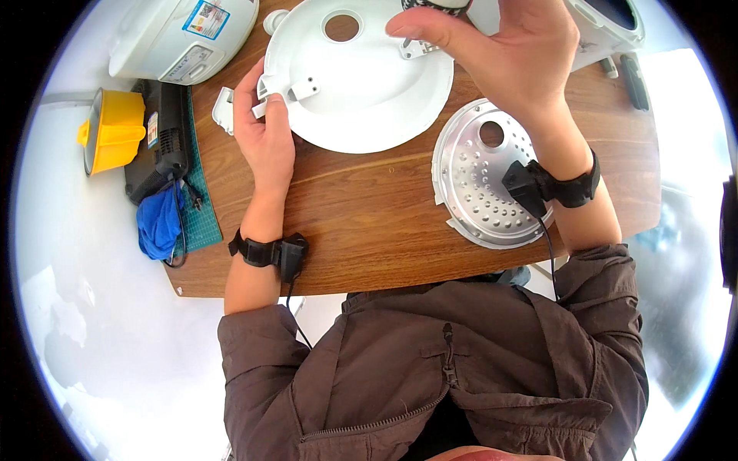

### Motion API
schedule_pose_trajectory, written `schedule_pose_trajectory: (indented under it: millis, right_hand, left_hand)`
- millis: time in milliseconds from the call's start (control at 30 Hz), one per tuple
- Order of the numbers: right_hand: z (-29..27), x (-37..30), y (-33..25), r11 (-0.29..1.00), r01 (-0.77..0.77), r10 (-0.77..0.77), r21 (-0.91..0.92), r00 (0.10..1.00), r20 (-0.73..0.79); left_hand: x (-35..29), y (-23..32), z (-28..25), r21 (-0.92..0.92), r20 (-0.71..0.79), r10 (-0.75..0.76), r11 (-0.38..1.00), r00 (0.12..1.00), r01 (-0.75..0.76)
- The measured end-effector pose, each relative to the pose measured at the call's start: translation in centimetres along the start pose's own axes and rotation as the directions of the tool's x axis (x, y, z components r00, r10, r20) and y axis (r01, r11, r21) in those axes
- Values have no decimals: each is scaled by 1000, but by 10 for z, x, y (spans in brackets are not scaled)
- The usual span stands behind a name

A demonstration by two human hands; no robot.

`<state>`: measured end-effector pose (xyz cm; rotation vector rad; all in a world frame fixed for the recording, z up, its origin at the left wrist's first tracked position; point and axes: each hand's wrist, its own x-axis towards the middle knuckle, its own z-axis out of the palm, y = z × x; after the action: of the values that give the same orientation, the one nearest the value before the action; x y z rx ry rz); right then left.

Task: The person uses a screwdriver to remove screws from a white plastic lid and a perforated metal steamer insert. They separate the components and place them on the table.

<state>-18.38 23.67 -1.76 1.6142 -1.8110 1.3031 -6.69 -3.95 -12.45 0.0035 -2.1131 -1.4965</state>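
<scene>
A round white plastic lid (369,115) with a hole near its far side lies on the wooden table. My left hand (265,142) grips its left edge, thumb on top beside a small bracket with dark holes. My right hand (523,58) is raised above the lid's right side, its thumb stretched left against a dark, white-patterned object (434,6). The top edge cuts off this object and some of the fingers, so its kind does not show. Below the thumb, a small metal bracket (416,50) sits on the lid. A dimpled round metal plate (492,219) lies under my right forearm.
White appliance bodies (184,38) stand at the far left and far right. On the left are a yellow container (115,132), a black case (163,142), a blue cloth (159,224) and a green cutting mat (206,211). A dark tool (634,81) lies far right. Cables hang from both wrist straps.
</scene>
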Motion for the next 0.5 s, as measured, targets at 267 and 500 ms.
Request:
schedule_pose_trajectory:
  millis: [267, 500]
  right_hand:
    - [7, 4, 11, 995, 81, -87, -56, 990, -109]
    - [7, 1, -5, 973, -55, 113, 226, 962, -249]
  left_hand:
    - [-1, -2, 0, 1, 6, -1, 1000, 1000, 1]
    - [0, -1, -1, 21, 6, 28, 999, 1000, -28]
